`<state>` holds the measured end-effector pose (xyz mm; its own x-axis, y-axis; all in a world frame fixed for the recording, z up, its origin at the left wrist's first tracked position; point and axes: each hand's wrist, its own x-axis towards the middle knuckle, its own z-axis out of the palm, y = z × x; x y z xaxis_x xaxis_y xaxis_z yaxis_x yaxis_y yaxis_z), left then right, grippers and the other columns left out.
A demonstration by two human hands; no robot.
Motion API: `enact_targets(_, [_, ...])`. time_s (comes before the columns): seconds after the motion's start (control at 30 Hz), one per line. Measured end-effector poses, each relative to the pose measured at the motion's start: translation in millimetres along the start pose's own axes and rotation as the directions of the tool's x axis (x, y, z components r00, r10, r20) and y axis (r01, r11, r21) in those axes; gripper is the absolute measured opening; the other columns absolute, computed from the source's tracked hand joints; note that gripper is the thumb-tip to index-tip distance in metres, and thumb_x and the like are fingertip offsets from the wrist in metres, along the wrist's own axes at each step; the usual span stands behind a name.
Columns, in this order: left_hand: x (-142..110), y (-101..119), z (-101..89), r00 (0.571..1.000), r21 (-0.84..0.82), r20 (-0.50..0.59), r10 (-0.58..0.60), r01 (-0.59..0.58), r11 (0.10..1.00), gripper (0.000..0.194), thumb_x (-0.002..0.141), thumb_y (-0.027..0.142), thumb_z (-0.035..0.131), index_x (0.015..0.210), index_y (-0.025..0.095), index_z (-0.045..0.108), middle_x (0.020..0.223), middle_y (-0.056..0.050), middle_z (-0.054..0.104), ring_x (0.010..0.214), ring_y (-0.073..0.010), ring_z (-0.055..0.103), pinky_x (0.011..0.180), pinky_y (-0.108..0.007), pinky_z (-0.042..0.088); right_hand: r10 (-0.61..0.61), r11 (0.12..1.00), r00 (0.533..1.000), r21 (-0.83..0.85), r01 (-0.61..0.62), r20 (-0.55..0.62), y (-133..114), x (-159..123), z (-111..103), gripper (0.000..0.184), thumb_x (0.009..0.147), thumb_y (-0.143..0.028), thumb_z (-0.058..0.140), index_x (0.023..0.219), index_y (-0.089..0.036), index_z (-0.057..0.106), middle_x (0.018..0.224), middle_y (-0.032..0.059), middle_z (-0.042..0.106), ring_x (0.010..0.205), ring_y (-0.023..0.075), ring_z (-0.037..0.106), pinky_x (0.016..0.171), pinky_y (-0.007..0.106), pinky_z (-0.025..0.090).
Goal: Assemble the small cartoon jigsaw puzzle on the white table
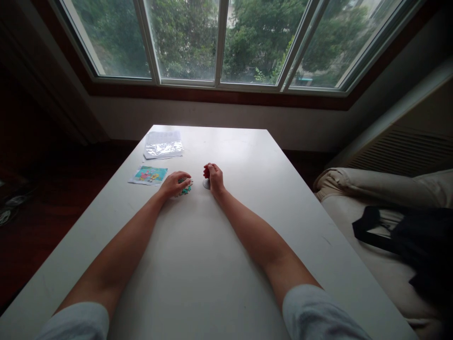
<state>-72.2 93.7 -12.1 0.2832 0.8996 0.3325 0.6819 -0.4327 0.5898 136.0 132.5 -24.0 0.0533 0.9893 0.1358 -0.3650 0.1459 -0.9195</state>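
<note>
My left hand [173,184] rests on the white table with its fingers curved and apart, over a small heap of teal and pale pieces that look like jigsaw pieces [186,190]. Part of the heap is hidden beneath the fingers. To its right, my right hand [215,177] is raised a little, its fingers curled and pressed together; what they hold, if anything, is too small to make out. A grey oval patch lies under that hand, perhaps its shadow. Left of my left hand lies a bright cartoon picture sheet [151,175], flat on the table.
Behind the picture, a clear plastic sleeve with papers [163,144] lies near the table's far left corner. The white table [212,264] reaches toward the window [219,42]. At the right stands a beige sofa [339,208] with a dark bag [414,236] on it.
</note>
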Motion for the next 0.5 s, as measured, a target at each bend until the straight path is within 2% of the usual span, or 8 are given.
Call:
enact_targets(0.1, [-0.4, 2.7, 3.6, 1.000, -0.004, -0.009, 0.028, -0.028, 1.000, 0.032, 0.090, 0.046, 0.059, 0.107, 0.025, 0.075, 0.114, -0.005, 0.073, 0.108, -0.0240, 0.066, 0.102, -0.037, 0.049, -0.004, 1.000, 1.000, -0.008, 0.004, 0.002, 0.5, 0.0, -0.2, 0.030, 0.087, -0.047, 0.060, 0.079, -0.019, 0.064, 0.067, -0.0002, 0.060, 0.058, 0.0105, 0.053, 0.054, 0.024, 0.041])
enact_targets(0.3, [0.5, -5.4, 5.1, 0.984, -0.064, -0.105, -0.143, 0.137, 0.989, 0.033, 0.092, 0.044, 0.053, 0.105, 0.024, 0.076, 0.102, -0.003, 0.076, 0.095, -0.0221, 0.068, 0.089, -0.033, 0.052, 0.006, 1.000, 1.000, -0.014, -0.006, 0.003, 1.5, 1.1, -1.2, 0.029, 0.087, -0.047, 0.061, 0.080, -0.019, 0.064, 0.069, 0.0004, 0.061, 0.059, 0.0107, 0.054, 0.054, 0.024, 0.042])
enact_targets(0.4, [0.4, -6.1, 3.3, 0.988, -0.076, -0.070, -0.141, 0.136, 0.988, 0.034, 0.092, 0.045, 0.055, 0.108, 0.024, 0.075, 0.102, -0.003, 0.076, 0.094, -0.0222, 0.069, 0.088, -0.033, 0.053, 0.005, 1.000, 1.000, -0.013, -0.005, 0.002, 1.2, 0.9, -1.2, 0.029, 0.087, -0.047, 0.061, 0.080, -0.019, 0.064, 0.069, 0.0005, 0.061, 0.059, 0.0107, 0.054, 0.054, 0.024, 0.042])
enact_targets(0.5, [-0.8, -1.0, 0.5, 0.999, -0.094, 0.025, -0.038, 0.040, 0.995, 0.035, 0.090, 0.047, 0.060, 0.115, 0.026, 0.073, 0.111, -0.003, 0.074, 0.101, -0.0228, 0.068, 0.093, -0.035, 0.052, 0.003, 1.000, 1.000, -0.015, -0.002, 0.001, 0.4, 0.2, -0.7, 0.029, 0.087, -0.048, 0.061, 0.080, -0.019, 0.064, 0.069, 0.0000, 0.061, 0.059, 0.0106, 0.054, 0.054, 0.024, 0.042])
